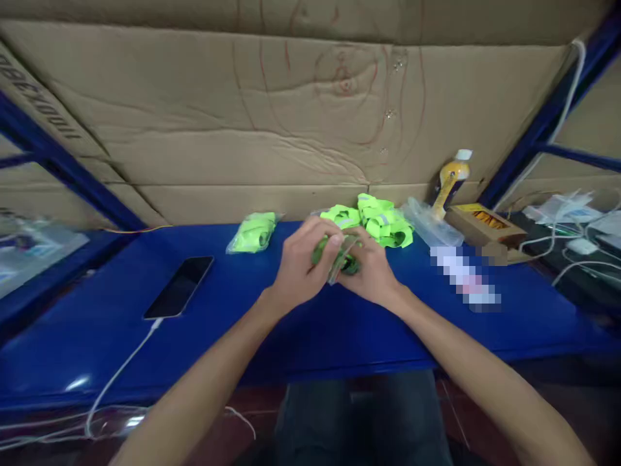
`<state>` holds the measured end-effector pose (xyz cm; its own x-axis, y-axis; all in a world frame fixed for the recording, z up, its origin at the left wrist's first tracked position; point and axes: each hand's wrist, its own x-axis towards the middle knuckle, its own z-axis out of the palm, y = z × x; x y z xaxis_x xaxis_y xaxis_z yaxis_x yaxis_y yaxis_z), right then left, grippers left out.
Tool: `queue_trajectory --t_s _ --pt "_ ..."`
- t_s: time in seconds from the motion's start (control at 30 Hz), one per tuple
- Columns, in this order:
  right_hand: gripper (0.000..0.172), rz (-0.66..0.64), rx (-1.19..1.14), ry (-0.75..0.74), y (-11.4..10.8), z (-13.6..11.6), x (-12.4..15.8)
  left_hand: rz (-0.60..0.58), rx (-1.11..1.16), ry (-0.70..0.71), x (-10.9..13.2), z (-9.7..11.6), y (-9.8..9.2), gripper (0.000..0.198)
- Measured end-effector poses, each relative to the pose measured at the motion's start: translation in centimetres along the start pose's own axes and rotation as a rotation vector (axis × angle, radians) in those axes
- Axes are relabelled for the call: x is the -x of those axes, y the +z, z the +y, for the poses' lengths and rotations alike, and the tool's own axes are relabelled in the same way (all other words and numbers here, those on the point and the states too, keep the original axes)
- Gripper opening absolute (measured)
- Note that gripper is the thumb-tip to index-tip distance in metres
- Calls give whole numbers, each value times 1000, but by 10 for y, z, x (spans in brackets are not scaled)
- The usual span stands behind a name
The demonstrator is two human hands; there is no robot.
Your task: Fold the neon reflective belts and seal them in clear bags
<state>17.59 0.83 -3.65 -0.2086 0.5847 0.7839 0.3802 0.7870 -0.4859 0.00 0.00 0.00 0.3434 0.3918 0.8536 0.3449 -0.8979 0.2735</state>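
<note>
Near the middle of the blue tabletop, my left hand (pixel 308 259) and my right hand (pixel 367 270) close together around a small bundle of neon green strap in a clear plastic bag (pixel 343 260). My left thumb presses on the near side of the bag, while the fingers hide much of the bundle. Just behind my hands lie loose folded neon green reflective straps (pixel 384 223), with another folded green strap (pixel 342 215) beside them, partly covered by my hands. To the left, a bagged neon green strap (pixel 253 233) rests flat on the table.
A black phone (pixel 179 288) with a white charging cable (pixel 121 369) lies left on the blue table (pixel 233 285). At right are clear plastic bags (pixel 429 220), a yellow drink bottle (pixel 451 181), an open cardboard box (pixel 485 226) and tangled cables. A cardboard wall (pixel 204 149) stands behind.
</note>
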Motion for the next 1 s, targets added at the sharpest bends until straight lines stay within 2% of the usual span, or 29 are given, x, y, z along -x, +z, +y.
queue_trajectory --t_s 0.07,0.13,0.17,0.23,0.33,0.4,0.47,0.57,0.67,0.83,0.9,1.0 --pt "16 100 -209 252 -4 9 -7 226 -151 -21 -1 -14 -6 25" --pt "25 149 -444 463 -8 15 -12 353 -208 -78 0 -28 -8 32" --pt "31 155 -606 576 -11 17 -14 381 -193 -136 1 -34 -7 37" --pt "40 114 -867 710 -16 16 -16 346 -101 -239 4 -44 -3 44" --pt "49 -76 -1005 733 -21 10 -16 256 -18 -316 10 -48 4 44" --pt "54 -190 -969 727 -22 6 -15 246 -67 -307 12 -46 6 46" --pt "55 -237 -891 720 -21 5 -14 260 -129 -278 14 -44 6 46" --pt "50 -218 -815 695 -19 8 -12 268 -134 -272 14 -45 3 43" --pt "45 -157 -846 680 -18 12 -12 277 -112 -307 14 -49 2 36" --pt "51 -52 -921 720 -22 8 -18 379 -110 -377 13 -52 3 26" --pt "51 -26 -925 737 -27 6 -22 444 -186 -365 11 -54 -3 23" --pt "44 43 -922 757 -37 9 -28 524 -294 -369 7 -62 -15 22"
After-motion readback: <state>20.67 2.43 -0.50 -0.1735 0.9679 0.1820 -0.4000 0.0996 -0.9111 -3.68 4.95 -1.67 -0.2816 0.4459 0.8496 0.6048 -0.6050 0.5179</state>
